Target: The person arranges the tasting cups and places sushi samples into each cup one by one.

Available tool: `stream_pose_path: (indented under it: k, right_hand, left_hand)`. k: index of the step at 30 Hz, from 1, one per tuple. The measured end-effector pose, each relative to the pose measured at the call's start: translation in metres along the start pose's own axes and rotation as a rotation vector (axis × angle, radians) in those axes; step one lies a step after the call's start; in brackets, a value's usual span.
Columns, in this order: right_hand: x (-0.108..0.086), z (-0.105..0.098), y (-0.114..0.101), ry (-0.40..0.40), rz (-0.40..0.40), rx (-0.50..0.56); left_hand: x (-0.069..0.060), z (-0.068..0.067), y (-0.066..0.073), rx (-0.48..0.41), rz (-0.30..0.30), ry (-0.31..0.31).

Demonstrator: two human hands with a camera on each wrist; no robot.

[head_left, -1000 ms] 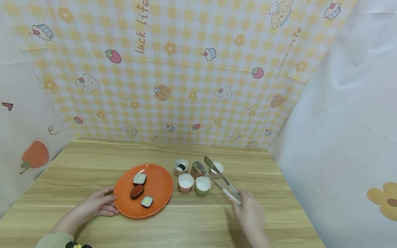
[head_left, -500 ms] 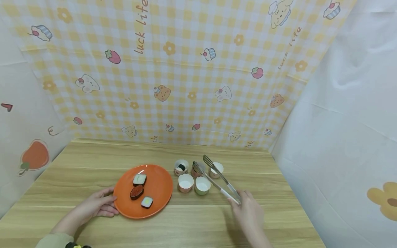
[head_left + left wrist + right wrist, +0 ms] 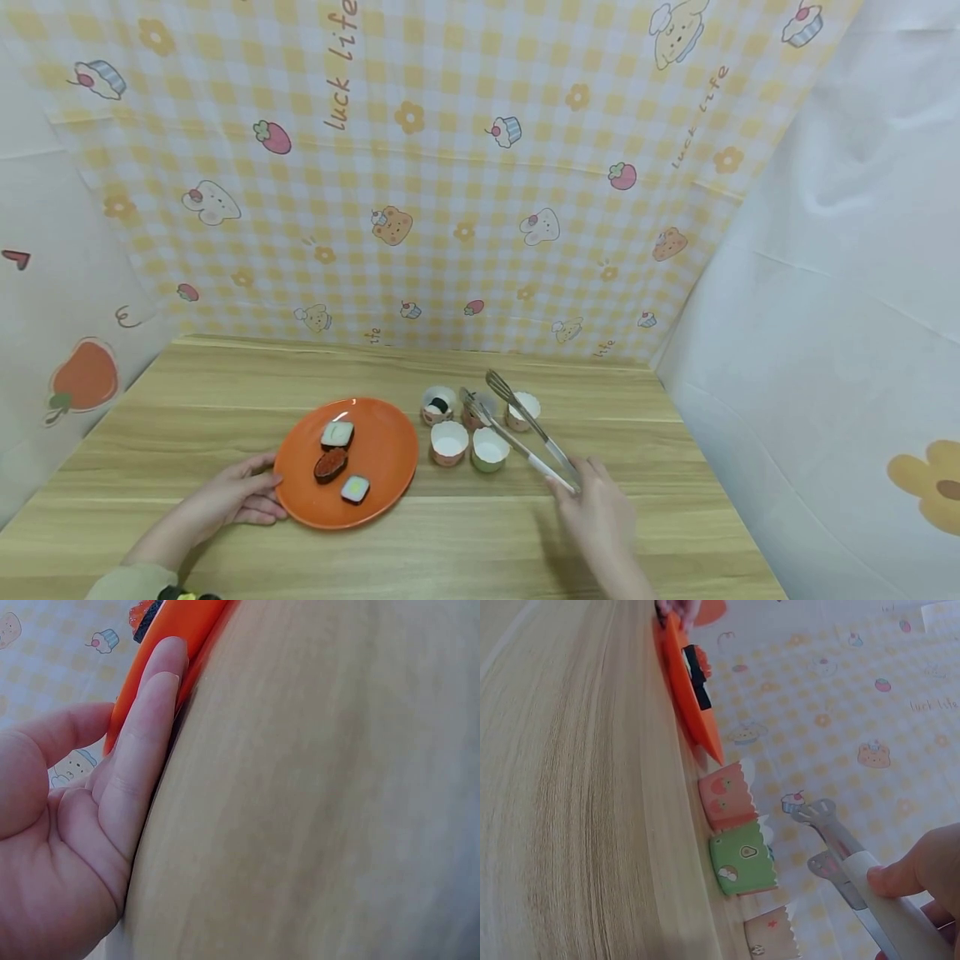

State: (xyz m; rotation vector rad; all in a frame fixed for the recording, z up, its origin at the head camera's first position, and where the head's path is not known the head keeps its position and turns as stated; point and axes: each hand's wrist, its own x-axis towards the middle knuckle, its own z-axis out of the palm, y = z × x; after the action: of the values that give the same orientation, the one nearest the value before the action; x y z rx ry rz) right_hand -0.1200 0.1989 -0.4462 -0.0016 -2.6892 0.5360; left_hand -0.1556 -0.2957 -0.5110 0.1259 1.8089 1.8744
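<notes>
At the left, my left hand [image 3: 238, 493] pinches the rim of an orange plate [image 3: 390, 454], thumb at the edge and fingers along its underside. Three sushi pieces lie on it: a white-topped one [image 3: 338, 433], a red-topped one [image 3: 332, 465] and a small roll piece [image 3: 356, 488] with a yellow centre. Metal tongs [image 3: 552, 475] with white handles are gripped in my right hand [image 3: 597, 510]. Their spread tips hover over the paper cups, near the back middle cup [image 3: 480, 417], which they partly hide. In the right wrist view nothing shows between the tongs' tips [image 3: 815, 812].
A black-and-white sushi piece [image 3: 438, 406] sits in the back left cup [image 3: 437, 419]. Also grouped there are a back right cup [image 3: 523, 410], a front pink cup [image 3: 449, 457] and a green cup [image 3: 490, 461]. A checked cloth [image 3: 450, 275] stands behind the wooden table [image 3: 420, 550].
The tongs' tips have shifted slightly left and away from me over the back middle cup, with my right hand moving slightly left. My left hand and the plate look unmoved.
</notes>
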Motion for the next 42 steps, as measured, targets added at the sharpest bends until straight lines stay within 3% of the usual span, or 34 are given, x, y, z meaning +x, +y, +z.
stream_pose_path:
  k: [13,28,42]
  right_hand:
    - [-0.001,0.001,-0.014,-0.001,-0.031,0.037]
    - [-0.001,0.008,-0.026,0.037,-0.196,0.063]
    - [-0.003,0.014,-0.033,0.022,-0.241,0.083]
  left_hand:
    - [0.0,-0.001,-0.001,0.001,0.006,0.004]
    - [-0.001,-0.002,-0.002,-0.004,0.017,-0.003]
    - [-0.001,0.0,0.0,-0.002,0.011,-0.003]
